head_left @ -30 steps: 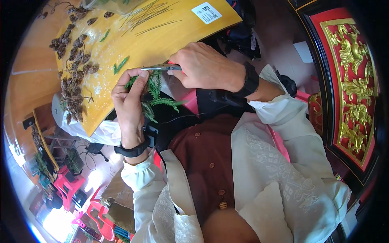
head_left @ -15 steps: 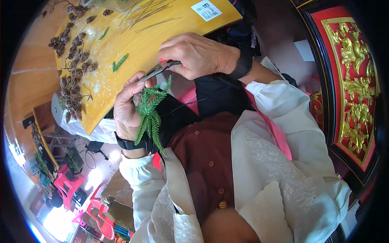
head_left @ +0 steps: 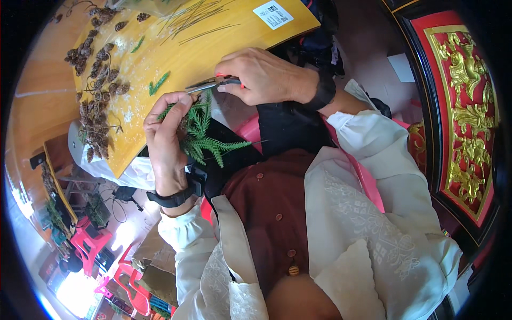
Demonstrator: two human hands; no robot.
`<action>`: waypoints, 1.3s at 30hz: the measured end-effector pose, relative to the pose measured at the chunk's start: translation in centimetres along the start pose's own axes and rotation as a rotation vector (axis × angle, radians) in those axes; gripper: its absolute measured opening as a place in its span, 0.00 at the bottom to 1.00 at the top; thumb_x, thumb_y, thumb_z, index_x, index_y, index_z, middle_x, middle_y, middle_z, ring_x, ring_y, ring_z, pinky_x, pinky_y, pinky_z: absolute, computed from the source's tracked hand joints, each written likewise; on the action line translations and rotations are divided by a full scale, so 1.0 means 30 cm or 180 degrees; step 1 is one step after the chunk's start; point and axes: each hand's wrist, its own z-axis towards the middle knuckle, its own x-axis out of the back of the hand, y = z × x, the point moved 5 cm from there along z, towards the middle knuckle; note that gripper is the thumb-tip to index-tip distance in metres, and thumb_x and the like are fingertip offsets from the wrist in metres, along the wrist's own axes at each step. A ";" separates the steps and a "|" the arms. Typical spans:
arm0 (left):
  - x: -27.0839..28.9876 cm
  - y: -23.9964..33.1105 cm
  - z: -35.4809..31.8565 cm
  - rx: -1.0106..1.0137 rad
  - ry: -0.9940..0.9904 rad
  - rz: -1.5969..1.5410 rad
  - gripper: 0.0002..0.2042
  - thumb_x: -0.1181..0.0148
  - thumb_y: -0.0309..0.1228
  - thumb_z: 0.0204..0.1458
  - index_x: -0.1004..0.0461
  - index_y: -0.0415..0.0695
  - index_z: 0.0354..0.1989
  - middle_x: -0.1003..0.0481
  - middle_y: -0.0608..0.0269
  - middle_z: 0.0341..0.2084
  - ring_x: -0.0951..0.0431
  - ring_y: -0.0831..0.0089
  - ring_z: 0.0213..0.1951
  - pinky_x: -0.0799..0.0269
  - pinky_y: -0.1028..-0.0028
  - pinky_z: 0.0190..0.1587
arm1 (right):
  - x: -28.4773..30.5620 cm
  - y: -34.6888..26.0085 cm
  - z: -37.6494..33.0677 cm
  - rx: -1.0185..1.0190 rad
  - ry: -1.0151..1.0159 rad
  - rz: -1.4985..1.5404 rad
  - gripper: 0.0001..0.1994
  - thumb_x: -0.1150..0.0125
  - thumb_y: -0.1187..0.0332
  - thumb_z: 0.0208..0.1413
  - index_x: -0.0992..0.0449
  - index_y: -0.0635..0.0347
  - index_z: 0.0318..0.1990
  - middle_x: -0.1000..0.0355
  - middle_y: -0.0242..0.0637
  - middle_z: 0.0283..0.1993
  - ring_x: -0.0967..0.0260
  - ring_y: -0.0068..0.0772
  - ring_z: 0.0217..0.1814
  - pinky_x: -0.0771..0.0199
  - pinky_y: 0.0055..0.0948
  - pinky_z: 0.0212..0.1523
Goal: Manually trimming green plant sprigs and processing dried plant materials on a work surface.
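My left hand (head_left: 166, 140) is curled shut around the green fern-like sprig (head_left: 205, 140), thumb and fingers pinching it just where the stems bunch; my right hand (head_left: 266, 74) is closed on the red-handled pliers (head_left: 213, 83), whose slim nose points left and meets the top of the sprig, right at my left fingertips; whether the tips are biting on anything I cannot tell, they are too small and partly hidden. To do this well, I judge, I want the sprig pinned firmly so it cannot twist, the pliers squeezing squarely and close to my pinch, and my fingertips clear of the nose. The sprig itself sits off the near edge of the yellow board (head_left: 213, 48), over my lap; it is feathery, bright green, fronds fanning down and rightward, with something small, dark and brownish tucked at the top that I cannot make out. On the board, well apart from my hands, lie brown pine cones (head_left: 98, 69) in a scattered band, a few loose green snippets (head_left: 158, 82), and thin straight wires (head_left: 200, 16) near the far edge.
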 end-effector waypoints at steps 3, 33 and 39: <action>0.006 -0.010 0.001 0.0294 -0.0173 -0.0335 0.05 0.43 0.25 0.49 0.26 0.37 0.33 0.24 0.64 0.28 0.27 0.82 0.27 0.33 0.84 0.32 | 0.012 0.002 0.008 0.0218 0.0008 0.0013 0.10 0.39 0.71 0.45 0.28 0.67 0.33 0.31 0.48 0.29 0.32 0.51 0.34 0.33 0.38 0.35; 0.000 -0.015 0.004 0.0415 -0.0619 -0.0430 0.07 0.47 0.25 0.52 0.27 0.37 0.36 0.27 0.69 0.23 0.32 0.85 0.23 0.38 0.86 0.26 | 0.060 -0.025 0.037 0.0017 -0.0274 -0.0051 0.08 0.39 0.71 0.42 0.27 0.67 0.29 0.31 0.50 0.23 0.32 0.53 0.30 0.34 0.40 0.32; 0.005 0.005 -0.002 -0.0599 0.0219 0.0951 0.04 0.42 0.22 0.50 0.23 0.38 0.34 0.25 0.71 0.26 0.35 0.90 0.24 0.42 0.89 0.27 | 0.025 -0.035 0.030 -0.0788 -0.0976 0.0126 0.12 0.41 0.65 0.47 0.25 0.70 0.31 0.31 0.53 0.24 0.32 0.52 0.28 0.35 0.42 0.32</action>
